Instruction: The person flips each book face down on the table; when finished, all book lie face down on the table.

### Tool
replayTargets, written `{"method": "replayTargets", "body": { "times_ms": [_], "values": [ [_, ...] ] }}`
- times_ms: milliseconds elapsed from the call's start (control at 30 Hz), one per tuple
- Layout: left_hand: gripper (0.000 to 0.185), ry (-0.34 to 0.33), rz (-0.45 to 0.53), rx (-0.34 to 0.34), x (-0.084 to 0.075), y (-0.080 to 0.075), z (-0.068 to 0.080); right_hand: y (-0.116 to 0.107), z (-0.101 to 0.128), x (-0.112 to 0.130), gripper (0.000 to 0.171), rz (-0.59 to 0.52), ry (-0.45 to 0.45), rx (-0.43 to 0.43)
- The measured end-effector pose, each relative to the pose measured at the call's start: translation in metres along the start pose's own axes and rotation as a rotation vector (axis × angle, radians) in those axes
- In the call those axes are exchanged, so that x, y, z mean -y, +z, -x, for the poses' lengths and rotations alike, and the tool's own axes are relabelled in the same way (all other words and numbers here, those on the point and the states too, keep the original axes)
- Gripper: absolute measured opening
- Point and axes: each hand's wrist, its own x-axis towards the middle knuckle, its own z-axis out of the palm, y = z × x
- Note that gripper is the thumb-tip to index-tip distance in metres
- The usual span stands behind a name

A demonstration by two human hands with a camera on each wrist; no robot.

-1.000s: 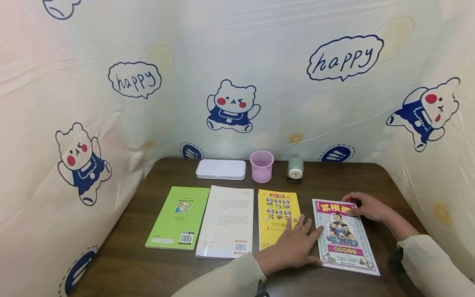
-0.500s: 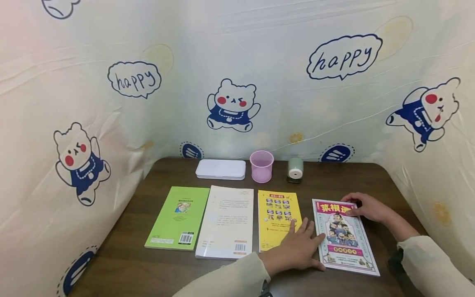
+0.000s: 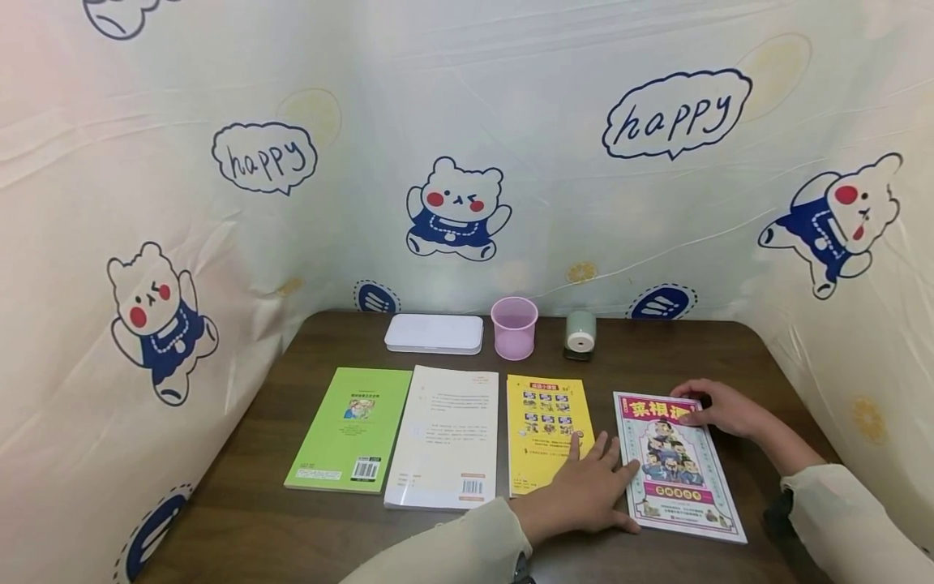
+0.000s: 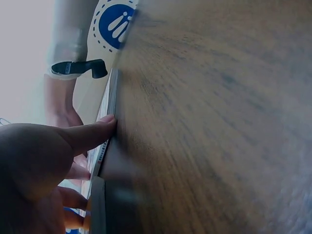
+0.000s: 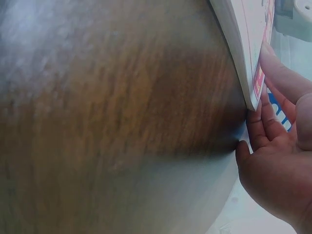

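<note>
Green book (image 3: 352,428): flat on the table (image 3: 737,357), far left of a row of 4, back cover up, just beside the white book.
White book (image 3: 447,435): flat, second in the row, barcode at its near edge, well apart from both hands.
Yellow book (image 3: 546,425): flat, third in the row, near right corner under the fingers of the left hand.
Left hand (image 3: 580,493): palm down between yellow book and pink book; fingers straight and spread, gripping nothing; index finger across the yellow cover, outer fingers and thumb against the left edge of the pink book.
Left thumb, wrist view (image 4: 90,134): tip pressed to the book's edge where it meets the table.
Left forearm: cream sleeve, entering from the bottom middle, angled toward the right.
Pink book (image 3: 676,462): flat, far right in the row, front cover up, slightly turned; between the 2 hands and touched by both.
Right hand (image 3: 718,405): at the far right corner of the pink book; fingers lightly bent, tips on the cover, thumb side toward the table.
Right hand, wrist view (image 5: 278,165): fingers at the book's corner and edge; whether the corner is pinched or only touched cannot be told.
Right forearm: cream sleeve, entering from the lower right.
Back of table: white case (image 3: 434,333), pink cup (image 3: 514,327), green sharpener (image 3: 580,333), in a line behind the books.
</note>
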Motion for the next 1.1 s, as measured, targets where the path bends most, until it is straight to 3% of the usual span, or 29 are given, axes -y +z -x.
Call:
{"method": "replayTargets", "body": {
  "times_ms": [533,967,1100],
  "values": [
    [0.083,0.017,0.149,-0.034,-0.001,-0.006,0.002,0.0,0.001,-0.004,0.044,-0.01,0.009,0.0],
    [0.092,0.059,0.456,-0.096,-0.004,-0.012,0.004,0.002,-0.001,-0.002,0.046,0.011,-0.009,-0.009],
    [0.093,0.09,0.539,-0.144,-0.004,-0.014,0.006,0.003,-0.002,0.001,0.047,0.01,-0.023,-0.009]
  ]
}}
